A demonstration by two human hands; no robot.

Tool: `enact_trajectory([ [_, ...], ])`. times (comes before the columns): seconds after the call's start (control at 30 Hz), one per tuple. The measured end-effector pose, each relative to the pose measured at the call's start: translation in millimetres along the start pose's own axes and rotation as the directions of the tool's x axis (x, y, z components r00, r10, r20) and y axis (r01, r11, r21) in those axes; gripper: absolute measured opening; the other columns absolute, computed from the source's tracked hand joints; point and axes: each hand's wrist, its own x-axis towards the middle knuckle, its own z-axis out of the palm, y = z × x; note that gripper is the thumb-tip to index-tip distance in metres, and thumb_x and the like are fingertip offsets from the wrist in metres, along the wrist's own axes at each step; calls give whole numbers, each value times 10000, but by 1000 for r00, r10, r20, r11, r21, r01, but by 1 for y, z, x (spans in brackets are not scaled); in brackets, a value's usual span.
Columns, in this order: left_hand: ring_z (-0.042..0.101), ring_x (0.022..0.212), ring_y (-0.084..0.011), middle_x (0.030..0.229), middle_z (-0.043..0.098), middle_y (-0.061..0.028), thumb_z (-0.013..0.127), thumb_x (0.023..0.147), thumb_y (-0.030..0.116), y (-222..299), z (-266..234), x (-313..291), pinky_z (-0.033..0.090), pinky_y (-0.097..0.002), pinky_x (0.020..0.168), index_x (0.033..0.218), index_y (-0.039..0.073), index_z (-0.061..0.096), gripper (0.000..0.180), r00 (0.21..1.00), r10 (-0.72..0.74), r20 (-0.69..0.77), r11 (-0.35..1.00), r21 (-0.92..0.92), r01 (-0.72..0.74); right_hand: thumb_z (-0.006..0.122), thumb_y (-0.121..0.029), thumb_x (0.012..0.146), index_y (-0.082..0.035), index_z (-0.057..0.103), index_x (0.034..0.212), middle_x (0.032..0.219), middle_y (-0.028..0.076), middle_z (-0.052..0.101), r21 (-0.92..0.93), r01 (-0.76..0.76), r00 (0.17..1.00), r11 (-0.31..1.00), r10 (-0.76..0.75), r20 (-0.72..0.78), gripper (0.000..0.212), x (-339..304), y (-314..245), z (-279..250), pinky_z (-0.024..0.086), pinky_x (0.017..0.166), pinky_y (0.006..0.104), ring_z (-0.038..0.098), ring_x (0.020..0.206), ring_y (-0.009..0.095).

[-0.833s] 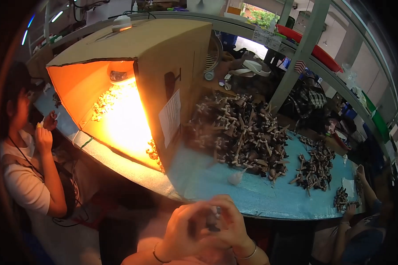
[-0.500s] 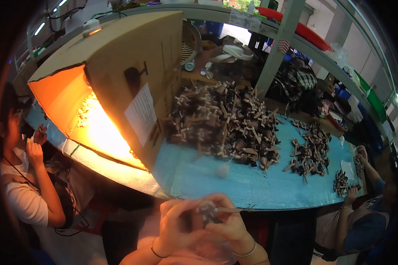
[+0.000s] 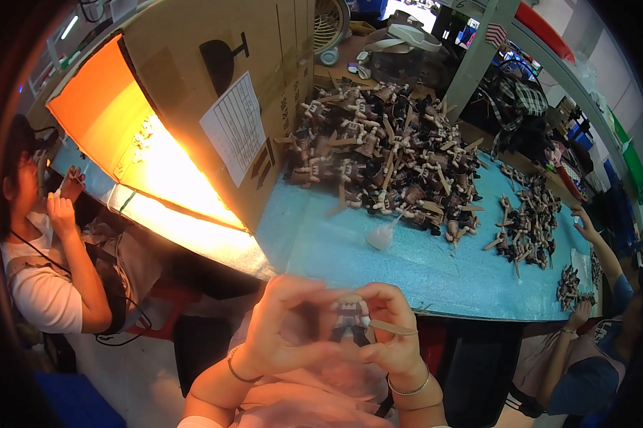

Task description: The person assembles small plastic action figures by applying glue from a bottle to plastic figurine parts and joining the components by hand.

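My left hand [image 3: 282, 328] and my right hand [image 3: 394, 324] are raised in front of me, just off the table's near edge. Between them is a small figurine [image 3: 350, 319], upright, with a pale top, dark lower parts and a long tan blade-like piece sticking out to the right. Fingertips of both hands are closed on its sides. On the blue tabletop [image 3: 321, 267] beyond lies a large heap of similar brown, black and cream figurines [image 3: 389, 153]. A small white dropper bottle [image 3: 382, 235] stands in front of that heap.
A cardboard box [image 3: 186, 93], open and glowing orange inside, stands at left with a paper sheet on its side. A smaller figurine pile [image 3: 528, 221] lies at right. One person [image 3: 43, 278] sits at left, another [image 3: 585, 364] at right. A metal post [image 3: 482, 60] rises behind.
My view has tilted down and shifted, so the table things appear higher. The figurine has turned more upright in my hands, and its tan piece now points slightly downward.
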Motion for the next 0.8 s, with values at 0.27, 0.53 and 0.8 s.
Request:
enact_trajectory([
  [0.27, 532, 952, -197, 1024, 539, -130, 793, 681, 237, -18, 11, -2, 406, -326, 859, 1164, -1, 406, 663, 999, -15, 41, 997, -80, 18, 814, -213, 640, 17, 467, 1157, 1104, 114, 556, -399, -118, 992, 909, 121, -16, 663, -10, -19, -21, 402, 904, 313, 524, 1035, 172],
  [0.53, 479, 1092, -281, 1276, 493, -108, 708, 699, 148, -25, 38, 15, 334, -366, 948, 1241, 19, 453, 613, 924, -136, 359, 960, 278, 33, 726, -77, 637, -51, 535, 917, 920, 70, 601, -856, -85, 932, 510, -263, -249, 340, -28, -68, -104, 459, 728, 291, 579, 861, 167],
  [0.8, 513, 1072, -285, 1185, 553, -117, 681, 745, 143, -31, 51, 12, 364, -360, 916, 1178, 23, 512, 480, 927, -74, 367, 946, 320, -51, 713, -187, 710, -61, 452, 1205, 1037, 108, 507, -787, -492, 704, -373, -702, -108, 574, -4, -86, -187, 312, 853, 420, 468, 987, 285],
])
